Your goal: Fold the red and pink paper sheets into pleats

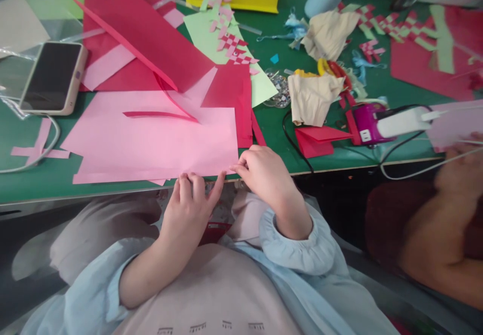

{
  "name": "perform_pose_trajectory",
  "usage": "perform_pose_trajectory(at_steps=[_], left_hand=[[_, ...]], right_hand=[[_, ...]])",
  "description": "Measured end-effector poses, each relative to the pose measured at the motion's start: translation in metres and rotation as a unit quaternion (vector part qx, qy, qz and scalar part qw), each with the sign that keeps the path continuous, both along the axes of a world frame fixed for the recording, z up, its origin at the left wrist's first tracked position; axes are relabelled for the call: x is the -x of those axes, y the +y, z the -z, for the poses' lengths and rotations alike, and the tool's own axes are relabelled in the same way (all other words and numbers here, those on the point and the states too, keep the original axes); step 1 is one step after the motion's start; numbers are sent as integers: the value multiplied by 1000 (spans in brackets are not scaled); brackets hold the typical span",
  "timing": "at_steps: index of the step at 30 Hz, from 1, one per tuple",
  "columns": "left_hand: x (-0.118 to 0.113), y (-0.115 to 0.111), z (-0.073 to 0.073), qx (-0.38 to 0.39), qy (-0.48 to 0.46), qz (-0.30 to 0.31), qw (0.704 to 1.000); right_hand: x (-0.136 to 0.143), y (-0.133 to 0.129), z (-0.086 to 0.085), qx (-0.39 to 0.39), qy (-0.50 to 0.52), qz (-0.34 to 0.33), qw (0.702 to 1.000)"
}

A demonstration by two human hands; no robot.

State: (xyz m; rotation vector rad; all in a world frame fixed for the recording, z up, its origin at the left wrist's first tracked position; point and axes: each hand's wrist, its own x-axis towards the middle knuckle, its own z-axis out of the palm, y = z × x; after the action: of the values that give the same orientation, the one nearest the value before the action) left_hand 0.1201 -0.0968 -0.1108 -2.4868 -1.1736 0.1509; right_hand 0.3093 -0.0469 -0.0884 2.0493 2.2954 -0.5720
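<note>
Green tabletop [45, 184], covered with cut paper almost to every edge. Largest on it: a pink paper sheet [158, 141], lying flat at the near edge, long axis running left to right along that edge, its near border reaching just over the edge. Above it, towards the far left corner, dark red sheets [151, 38], one folded and partly resting on the pink one. At the left edge, a phone [53, 76], face up. At the right part, a glue gun [392, 123] with its cable, and beside it some crumpled beige cloth [313, 98]. At the far edge, small woven paper fish [230, 43] on a pale green sheet.

Right hand [264, 171] at the near right corner of the pink sheet, grip closed as a pinch on that corner, thumb and forefinger together. Left hand [188, 199] just beside it, at the near border, fingers half curled, forefinger stretched and touching the paper edge; not clear whether really holding. Sheet lying away from both hands, towards the far edge; right hand the nearer one to the corner.

At the right edge, blurred, another person's arm [433, 244].
</note>
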Motion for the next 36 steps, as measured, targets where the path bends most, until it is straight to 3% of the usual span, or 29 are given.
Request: perform_pose_trajectory(at_steps=[9, 13, 18, 24, 30, 33, 36], left_hand=[[0, 0, 3, 49, -50, -28, 997], [-4, 4, 0, 84, -46, -36, 995], [-8, 5, -2, 89, -43, -43, 994], [-13, 3, -3, 44, 11, -32, 998], [-15, 4, 0, 40, -4, -38, 998], [-16, 5, 1, 63, -30, -44, 997], [-20, 5, 0, 37, -1, -45, 998]], right_hand=[[3, 0, -2, 2, -10, 2, 1000], [-1, -2, -7, -19, -25, 37, 999], [-20, -25, -11, -80, 27, 80, 993], [-13, -68, 3, -48, 36, -14, 998], [-3, -76, 9, -10, -39, -7, 999], [-4, -77, 8, -17, -39, -7, 999], [-7, -81, 10, -49, -25, -7, 998]])
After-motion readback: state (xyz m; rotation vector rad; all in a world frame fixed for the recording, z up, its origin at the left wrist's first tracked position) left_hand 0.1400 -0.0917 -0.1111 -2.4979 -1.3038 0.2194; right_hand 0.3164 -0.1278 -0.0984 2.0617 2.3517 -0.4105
